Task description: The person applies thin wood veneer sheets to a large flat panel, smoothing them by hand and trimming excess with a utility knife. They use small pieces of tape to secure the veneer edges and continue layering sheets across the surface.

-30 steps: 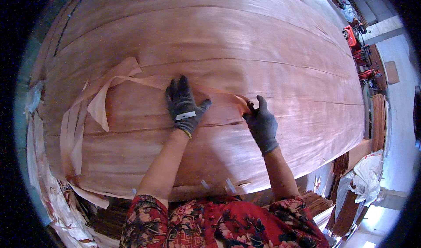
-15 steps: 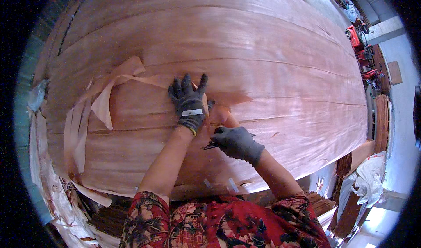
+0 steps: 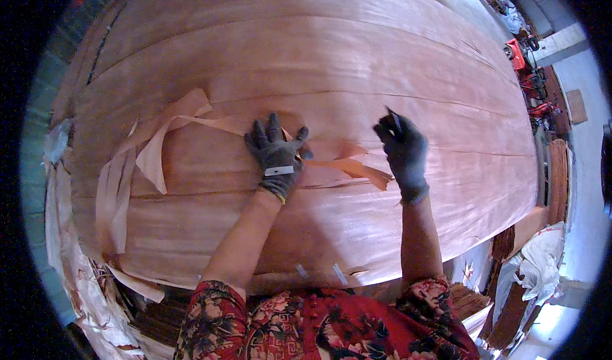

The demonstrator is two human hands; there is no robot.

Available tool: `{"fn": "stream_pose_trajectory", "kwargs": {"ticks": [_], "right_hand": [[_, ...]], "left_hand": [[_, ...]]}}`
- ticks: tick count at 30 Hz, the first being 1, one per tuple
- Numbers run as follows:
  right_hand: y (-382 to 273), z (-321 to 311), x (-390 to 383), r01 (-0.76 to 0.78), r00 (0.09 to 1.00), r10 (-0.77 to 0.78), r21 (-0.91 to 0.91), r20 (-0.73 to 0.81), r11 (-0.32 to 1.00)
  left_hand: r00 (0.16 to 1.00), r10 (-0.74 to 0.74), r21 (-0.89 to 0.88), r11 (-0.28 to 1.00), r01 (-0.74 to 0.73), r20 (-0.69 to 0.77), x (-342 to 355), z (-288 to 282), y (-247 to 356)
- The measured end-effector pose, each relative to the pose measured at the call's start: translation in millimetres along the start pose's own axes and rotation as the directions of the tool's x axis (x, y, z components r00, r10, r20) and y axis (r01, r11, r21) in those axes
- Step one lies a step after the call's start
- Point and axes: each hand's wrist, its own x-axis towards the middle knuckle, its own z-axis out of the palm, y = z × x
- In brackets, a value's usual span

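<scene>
A large reddish-brown wood veneer sheet with long seams spreads in front of me. My left hand, in a dark grey glove, lies on it with fingers spread, pressing down a loose veneer strip. One ragged end of that strip sticks out to the right; a curled, folded length trails off to the left. My right hand, gloved too, is closed around a slim dark pointed tool to the right of the strip's end. Most of the tool is hidden in the fist, so its exact kind is unclear.
Two small pale tape pieces lie by the sheet's near edge. Stacked veneer and crumpled white plastic are at the lower right. Torn veneer scraps hang along the left side. Red machinery stands far right.
My right hand has moved right and away from me, from beside the left hand, with the tool now pointing up. The strip's right end now lies outstretched. My left hand stays nearly in place.
</scene>
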Motion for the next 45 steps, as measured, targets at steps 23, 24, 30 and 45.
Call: {"fn": "stream_pose_trajectory", "kwargs": {"ticks": [23, 24, 30, 45], "right_hand": [[34, 68, 21, -0.003, 0.880, 0.264, -0.550, 0.396, 0.835], [33, 68, 21, -0.004, 0.879, 0.270, -0.560, 0.393, 0.828], [31, 67, 21, 0.022, 0.893, 0.237, -0.562, 0.383, 0.827], [68, 1, 15, 0.189, 0.982, -0.125, -0.731, 0.141, 0.655]], "left_hand": [[0.883, -0.240, 0.521, 0.853, -0.006, 0.404, -41, -322, -210], [0.947, -0.124, 0.404, 0.915, -0.007, 0.296, -31, -291, -180], [0.960, 0.266, -0.089, 0.962, -0.258, 0.088, 18, -57, 8], [0.897, 0.319, 0.120, 0.922, -0.369, 0.304, 5, 9, 27]]}}
